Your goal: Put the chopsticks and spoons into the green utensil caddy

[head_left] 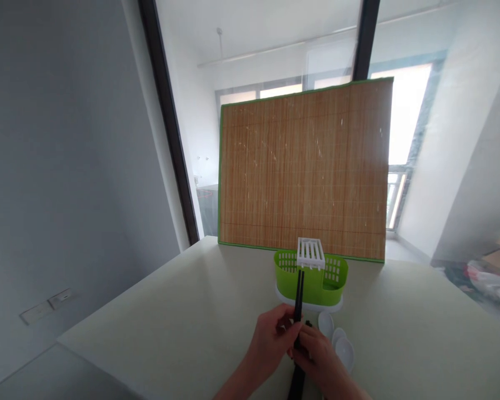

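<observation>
Both my hands meet at the front of the table, closed around a pair of black chopsticks [299, 291] that point up and away from me. My left hand [269, 338] pinches them from the left side. Against their lower part, my right hand [318, 350] has its fingers curled. Under my hands lie more black chopsticks [296, 383], partly hidden. To the right of my right hand are several white spoons [345, 353]. Just beyond the chopstick tips stands a green utensil basket [289, 284] on a white base, with a white slatted piece [310, 253] across its top.
A bamboo mat [304, 172] with green edging stands upright behind the basket. The white table [191, 316] spreads to both sides. A grey wall [66, 166] with a socket [60, 298] is on the left, and bags and boxes [494, 278] lie beyond the table's right edge.
</observation>
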Motion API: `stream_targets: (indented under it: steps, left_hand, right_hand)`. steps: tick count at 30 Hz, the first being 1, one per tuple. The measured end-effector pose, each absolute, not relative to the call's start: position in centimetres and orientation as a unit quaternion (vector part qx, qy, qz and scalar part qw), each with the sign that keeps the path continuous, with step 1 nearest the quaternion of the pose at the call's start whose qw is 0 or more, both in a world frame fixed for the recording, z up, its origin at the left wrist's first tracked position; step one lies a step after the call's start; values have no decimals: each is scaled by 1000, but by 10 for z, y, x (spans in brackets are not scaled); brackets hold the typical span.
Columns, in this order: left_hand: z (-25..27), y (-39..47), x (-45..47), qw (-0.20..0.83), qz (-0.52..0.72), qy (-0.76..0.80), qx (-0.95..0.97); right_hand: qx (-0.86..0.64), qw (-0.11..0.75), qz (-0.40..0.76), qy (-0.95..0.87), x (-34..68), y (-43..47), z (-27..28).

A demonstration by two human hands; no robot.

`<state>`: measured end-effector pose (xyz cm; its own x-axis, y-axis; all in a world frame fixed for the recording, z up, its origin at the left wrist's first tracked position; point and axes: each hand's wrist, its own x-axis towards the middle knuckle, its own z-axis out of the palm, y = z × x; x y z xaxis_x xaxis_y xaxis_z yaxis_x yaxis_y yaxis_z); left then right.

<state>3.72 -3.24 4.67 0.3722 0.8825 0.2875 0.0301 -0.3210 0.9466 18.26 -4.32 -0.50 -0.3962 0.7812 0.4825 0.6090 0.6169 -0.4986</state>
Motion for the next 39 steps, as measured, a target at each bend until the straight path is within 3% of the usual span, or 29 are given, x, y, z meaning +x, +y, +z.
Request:
stream_targets:
  steps: [5, 28, 35, 39]
  left_hand:
    - [46, -33, 36, 487, 446, 330, 675]
    - [60, -34, 17, 403, 403, 359, 739]
    - [82, -32, 8, 324, 387, 359, 785]
    - [123, -14, -8, 299, 459, 352, 760]
  right_hand:
    - [-435, 316, 73, -840, 181, -39, -14]
    - [-470, 247, 86, -843, 181, -43, -14]
    - [-465, 264, 84, -841, 186, -43, -14]
    - [-468, 313, 69, -823, 194, -45, -1]
